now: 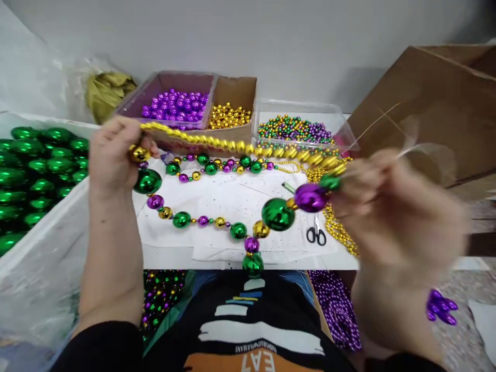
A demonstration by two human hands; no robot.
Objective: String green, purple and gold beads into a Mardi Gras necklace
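Note:
A bead necklace (203, 221) of shiny green, purple and gold balls hangs in a loop between my two hands, above the table. Its upper side is a strand of small gold beads (232, 146), pulled nearly straight. My left hand (121, 144) is closed round the necklace, next to a gold ball and a large green one. On the right, my right hand (372, 191) is blurred but closed on the other end, beside a purple ball. A thin clear thread (413, 148) sticks out above it. Another bead strand (228, 166) lies on the white cloth (228, 196).
Black-handled scissors (316, 235) lie at the right of the cloth, near gold bead strands (341, 232). Behind stand a bin of purple beads (135, 101), a carton of gold beads (234, 90) and a clear tray (302, 107). Green balls (39, 165) fill the left; a cardboard box (422, 113) stands right.

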